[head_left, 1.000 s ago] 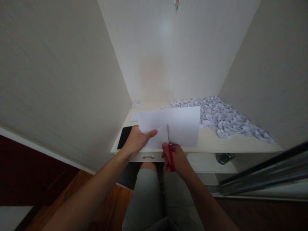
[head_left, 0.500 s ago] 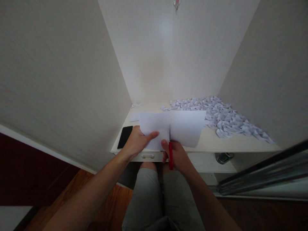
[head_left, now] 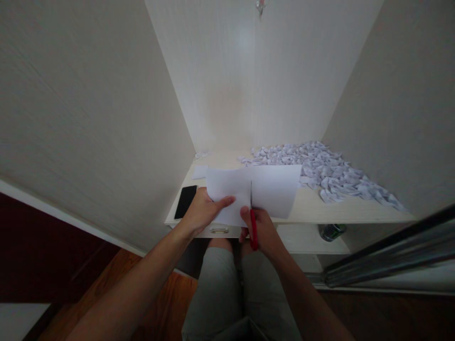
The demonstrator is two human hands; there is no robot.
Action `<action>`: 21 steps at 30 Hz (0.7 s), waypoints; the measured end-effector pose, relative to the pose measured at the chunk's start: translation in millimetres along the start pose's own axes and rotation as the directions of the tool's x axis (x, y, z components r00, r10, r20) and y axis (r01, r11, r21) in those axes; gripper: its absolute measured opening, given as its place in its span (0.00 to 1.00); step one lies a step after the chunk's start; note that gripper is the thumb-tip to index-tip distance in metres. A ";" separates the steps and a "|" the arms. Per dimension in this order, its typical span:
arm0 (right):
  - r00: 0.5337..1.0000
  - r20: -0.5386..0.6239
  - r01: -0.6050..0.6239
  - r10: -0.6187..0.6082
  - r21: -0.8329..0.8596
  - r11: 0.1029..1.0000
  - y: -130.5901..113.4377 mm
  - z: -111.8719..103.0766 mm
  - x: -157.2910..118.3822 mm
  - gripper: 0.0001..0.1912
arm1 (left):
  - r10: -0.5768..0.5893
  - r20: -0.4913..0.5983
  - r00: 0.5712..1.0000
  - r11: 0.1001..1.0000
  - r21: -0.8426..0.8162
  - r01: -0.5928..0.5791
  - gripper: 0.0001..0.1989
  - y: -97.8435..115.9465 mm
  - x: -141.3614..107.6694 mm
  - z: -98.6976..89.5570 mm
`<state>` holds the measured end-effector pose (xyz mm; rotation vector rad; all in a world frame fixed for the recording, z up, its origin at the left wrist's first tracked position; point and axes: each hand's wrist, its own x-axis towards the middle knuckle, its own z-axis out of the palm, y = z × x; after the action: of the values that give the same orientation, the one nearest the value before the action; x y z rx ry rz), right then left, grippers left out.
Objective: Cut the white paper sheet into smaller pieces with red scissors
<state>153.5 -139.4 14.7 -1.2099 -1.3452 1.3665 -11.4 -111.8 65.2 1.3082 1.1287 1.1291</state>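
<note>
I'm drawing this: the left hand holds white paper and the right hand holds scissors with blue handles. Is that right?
Not quite: the head view shows red handles, not blue, on the scissors in the right hand. The left hand does hold white paper.

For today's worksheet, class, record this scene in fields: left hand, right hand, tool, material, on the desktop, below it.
Left hand: left hand grips the white sheet, thumb on top
Right hand: right hand holds the scissors
Tool: scissors, red handles, blades at the sheet, pointing away from the person
Material: white sheet, held up near the desktop's front edge
On the desktop: heaped paper scraps at right; dark flat object at left
Below: dark can-like object on a shelf
</note>
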 end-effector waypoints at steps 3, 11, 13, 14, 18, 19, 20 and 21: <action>0.998 0.012 0.058 -0.057 -0.020 0.998 -6.4 -1.7 1.1 0.44 | -0.004 0.007 1.000 1.000 -0.004 0.005 0.23 0.8 -0.2 -0.9; 1.000 0.029 -0.002 0.004 -0.088 0.996 -5.1 0.0 -2.0 0.43 | -0.038 -0.017 0.999 0.999 -0.034 0.037 0.23 1.2 1.5 0.2; 1.000 0.013 -0.005 0.006 -0.106 0.994 -1.4 -0.8 -0.9 0.43 | -0.054 -0.002 0.999 0.998 -0.031 0.054 0.23 -2.0 1.3 -0.7; 1.000 0.005 -0.004 0.004 -0.106 0.994 -0.5 -1.5 0.3 0.43 | -0.065 0.009 0.998 0.998 -0.024 0.065 0.23 -3.8 1.2 -1.1; 1.000 0.002 0.001 -0.001 -0.026 1.000 -4.2 -5.4 6.4 0.39 | -0.101 0.024 0.995 0.995 0.000 0.101 0.23 -8.4 1.3 -1.2; 1.000 0.008 0.004 -0.004 -0.019 1.000 -5.9 -6.3 7.6 0.39 | -0.101 0.019 0.995 0.995 -0.007 0.101 0.23 -8.5 1.5 -0.8; 1.000 0.013 0.005 -0.005 -0.024 1.000 -7.4 -7.3 8.5 0.40 | -0.098 0.015 0.995 0.995 -0.018 0.099 0.23 -8.4 1.6 -0.3; 1.000 0.020 0.005 -0.004 -0.042 0.999 -8.3 -8.1 9.0 0.40 | -0.097 0.009 0.995 0.995 -0.031 0.097 0.23 -8.2 1.8 0.2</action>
<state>159.4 -128.6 22.7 -1.2234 -1.3964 1.3567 -11.2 -109.7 57.1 1.2194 1.1526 1.0653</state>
